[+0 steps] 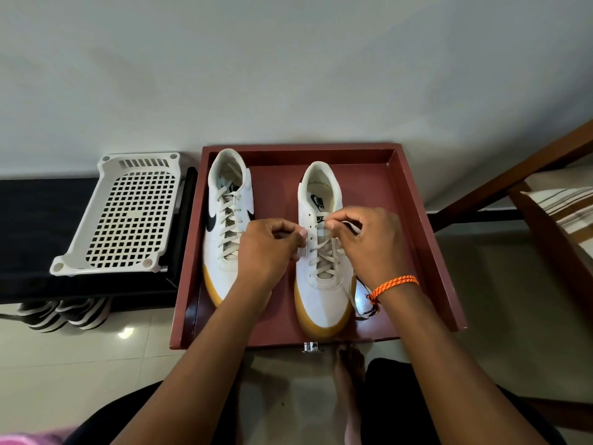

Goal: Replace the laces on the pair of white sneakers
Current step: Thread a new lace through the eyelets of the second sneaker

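Both hands work at the upper eyelets of the right sneaker (322, 252). The left hand (272, 248) has its fingers curled, thumb and forefinger pinching at the lace (322, 261) beside the eyelet row on that side; the right hand (362, 239) does the same at the opposite row, its fingertips (330, 224) closed on a lace end just below the tongue label. An orange cord bracelet (396, 284) circles the right wrist.

The relation that counts: the shoe lies straight ahead of the person, its gum-coloured toe nearest and its heel opening farthest, so its long axis runs directly away from the body. The eyelet rows run along that axis, and each hand sits over its own row, about equally near. The criss-cross reaches from the toe up to where the hands are; the topmost eyelets above the fingers look unthreaded, so I judge the lacing of this shoe is most of the way up, with the coming pull going away from the body, toward the heel.

A loose dark lace (365, 303) lies on the tray floor just beside the toe, below the right wrist.

The left sneaker (229, 226) stands parallel, apart from the first, laced to the top, partly behind the left hand.

Both shoes rest in a reddish-brown wooden tray (423, 226) on the tiled floor (96, 364). Farther left, a white perforated plastic rack (128, 216) lies on a dark shelf (32, 220).
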